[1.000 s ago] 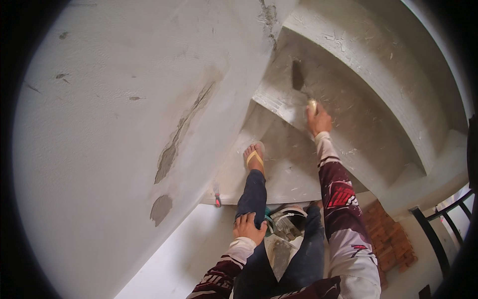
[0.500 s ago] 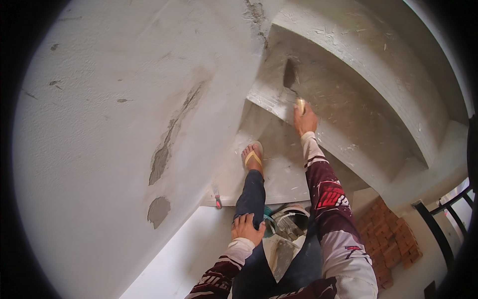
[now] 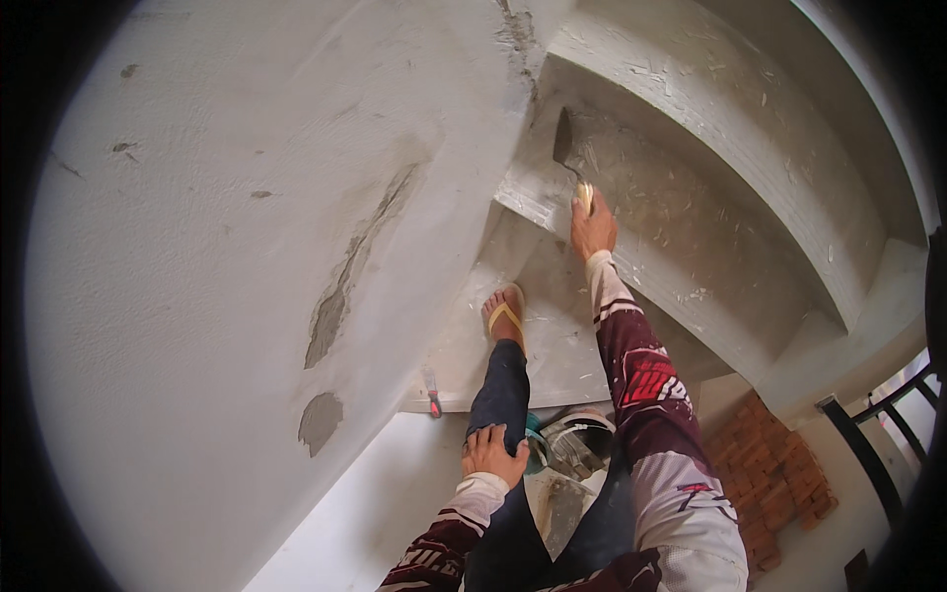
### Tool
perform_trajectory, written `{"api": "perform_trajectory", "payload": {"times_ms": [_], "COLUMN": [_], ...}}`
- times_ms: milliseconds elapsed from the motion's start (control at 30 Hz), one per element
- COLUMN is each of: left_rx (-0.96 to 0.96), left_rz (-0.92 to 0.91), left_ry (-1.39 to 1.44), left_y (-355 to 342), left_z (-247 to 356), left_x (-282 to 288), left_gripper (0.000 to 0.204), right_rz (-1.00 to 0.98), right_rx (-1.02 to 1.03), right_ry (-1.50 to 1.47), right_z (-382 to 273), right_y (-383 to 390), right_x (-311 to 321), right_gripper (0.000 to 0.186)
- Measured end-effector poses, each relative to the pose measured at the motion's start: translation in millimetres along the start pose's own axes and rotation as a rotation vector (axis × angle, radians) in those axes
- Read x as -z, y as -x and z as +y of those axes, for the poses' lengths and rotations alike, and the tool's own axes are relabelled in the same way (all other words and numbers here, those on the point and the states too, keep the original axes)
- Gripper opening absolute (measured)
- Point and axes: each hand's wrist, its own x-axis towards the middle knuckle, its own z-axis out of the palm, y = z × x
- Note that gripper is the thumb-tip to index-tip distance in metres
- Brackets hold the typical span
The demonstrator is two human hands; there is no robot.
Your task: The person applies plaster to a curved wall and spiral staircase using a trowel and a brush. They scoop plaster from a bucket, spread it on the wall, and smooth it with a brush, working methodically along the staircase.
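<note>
My right hand (image 3: 593, 227) is closed around the pale wooden handle of a trowel (image 3: 563, 138). The dark blade points away from me, over a dusty stair step (image 3: 651, 197) beside the wall. Whether the blade touches the step I cannot tell. My left hand (image 3: 492, 454) rests on my left knee, fingers spread, holding nothing. On the wall (image 3: 227, 316) to the left runs a long, rough grey gouge (image 3: 340, 286), with a smaller bare patch (image 3: 321, 421) below it.
A red-and-black handled scraper (image 3: 433, 393) lies on the lower step near the wall. Between my legs are a green bucket (image 3: 536, 442) and a white-rimmed container (image 3: 580, 439). Stacked bricks (image 3: 774, 469) and a black railing (image 3: 863, 459) are at the lower right. My sandalled foot (image 3: 504, 312) stands on a step.
My right hand and the trowel have moved slightly left and away from me, and the blade has turned a little. My left hand stays on the knee. The view has shifted slightly.
</note>
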Motion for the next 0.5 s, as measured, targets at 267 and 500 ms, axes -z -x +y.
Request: {"api": "perform_trajectory", "payload": {"times_ms": [267, 500], "left_rx": [-0.023, -0.033], "left_rz": [0.012, 0.029], "left_ry": [-0.013, -0.006], "left_y": [-2.4, -2.4], "left_z": [-5.0, -3.9], "left_x": [-2.1, 0.2], "left_gripper": [0.049, 0.05], "right_rz": [-0.083, -0.023], "right_rx": [-0.11, -0.07], "right_ry": [-0.012, -0.02], "right_z": [-32.8, -23.7], "right_y": [-41.8, -5.9], "right_x": [-2.9, -20.1], "right_gripper": [0.044, 0.044]}}
